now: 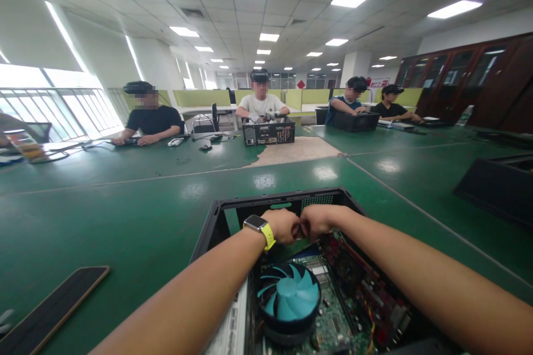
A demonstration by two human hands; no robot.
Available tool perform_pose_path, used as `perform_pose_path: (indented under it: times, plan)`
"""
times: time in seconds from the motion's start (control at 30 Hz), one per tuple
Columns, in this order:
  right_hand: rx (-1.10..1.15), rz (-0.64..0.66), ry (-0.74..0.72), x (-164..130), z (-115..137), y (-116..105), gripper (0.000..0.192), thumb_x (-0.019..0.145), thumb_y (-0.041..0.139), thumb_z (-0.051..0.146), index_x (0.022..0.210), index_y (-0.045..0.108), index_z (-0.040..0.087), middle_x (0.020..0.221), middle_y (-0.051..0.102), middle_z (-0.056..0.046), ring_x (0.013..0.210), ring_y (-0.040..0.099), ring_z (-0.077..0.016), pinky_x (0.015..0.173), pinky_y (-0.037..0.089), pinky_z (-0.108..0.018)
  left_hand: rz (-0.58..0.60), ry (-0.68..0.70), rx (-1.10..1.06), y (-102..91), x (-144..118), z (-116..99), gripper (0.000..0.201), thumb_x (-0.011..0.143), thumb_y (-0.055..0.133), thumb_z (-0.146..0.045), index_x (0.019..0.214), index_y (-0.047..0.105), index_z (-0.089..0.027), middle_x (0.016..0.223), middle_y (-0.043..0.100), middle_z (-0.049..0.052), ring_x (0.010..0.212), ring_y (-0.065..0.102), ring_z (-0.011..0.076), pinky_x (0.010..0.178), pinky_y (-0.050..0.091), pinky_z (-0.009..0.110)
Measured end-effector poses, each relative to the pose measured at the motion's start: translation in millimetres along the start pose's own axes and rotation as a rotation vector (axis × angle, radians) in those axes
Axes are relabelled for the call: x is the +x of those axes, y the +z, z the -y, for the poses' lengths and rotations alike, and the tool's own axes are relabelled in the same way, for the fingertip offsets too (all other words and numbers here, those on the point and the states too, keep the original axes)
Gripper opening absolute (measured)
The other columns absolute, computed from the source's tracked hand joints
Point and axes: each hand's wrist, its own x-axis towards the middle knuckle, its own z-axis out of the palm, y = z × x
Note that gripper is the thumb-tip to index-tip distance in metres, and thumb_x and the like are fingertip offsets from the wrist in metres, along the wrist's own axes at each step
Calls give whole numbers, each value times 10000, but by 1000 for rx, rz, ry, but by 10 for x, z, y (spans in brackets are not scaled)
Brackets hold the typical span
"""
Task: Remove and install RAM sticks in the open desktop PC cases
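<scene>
An open black computer case [275,198] lies in front of me, its inside facing up. Over its far end my left hand [284,225] and my right hand [317,220] meet, fingertips together. The fingers of both are curled closed, and whatever is between them is too small and hidden to name. A yellow-strapped watch [267,234] is on my left wrist. Nearer to me a round cooler fan [290,292] with turquoise blades sits on the green motherboard [334,305]. Right of it stands a red expansion card [377,302], partly under my right forearm, with thin coloured wires beside it.
The green table [125,216] spreads all around. A dark flat panel [56,310] lies at the left, and a black case [495,183] stands at the right. Across the table several people sit, one behind another computer case [269,133]. Cables [87,145] lie at the far left.
</scene>
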Motion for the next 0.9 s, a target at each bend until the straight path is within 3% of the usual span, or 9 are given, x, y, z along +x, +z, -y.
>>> perform_pose_path:
  times: [0.1,0.23,0.33,0.57,0.9]
  plan:
    - [-113,-15,-18,48,79,16,222,485,785,237,653,665,156,622,619,0,679,591,-193,580,408,-251,85,-28,63,23,-12,-15,379,602,701,-330,963,670,-216,980,688,84,876,637,262,713,510,323]
    - [-146,-19,-40,22,68,-9,201,616,723,281,789,698,180,725,661,10,682,584,-143,521,378,-201,171,-57,120,42,-12,-18,455,577,759,-359,1004,687,-223,1010,697,86,914,641,270,745,524,322]
    - [-180,-32,-39,-1,82,4,244,658,697,305,868,701,181,797,682,-4,713,598,-146,521,380,-199,158,-88,168,45,20,-1,489,548,794,-324,1017,690,-232,1066,683,102,964,635,287,775,527,328]
    - [-315,8,9,79,216,92,392,564,753,341,916,721,171,844,703,-58,743,639,-210,592,442,-243,113,-79,219,86,90,2,410,561,786,-206,962,706,-167,1048,685,138,913,660,289,768,546,323]
    - [-404,-11,101,10,350,179,389,556,715,239,924,716,111,940,696,-136,819,660,-262,673,505,-285,60,-2,239,171,81,-46,395,574,770,-180,959,699,-127,1048,678,168,948,645,323,795,541,374]
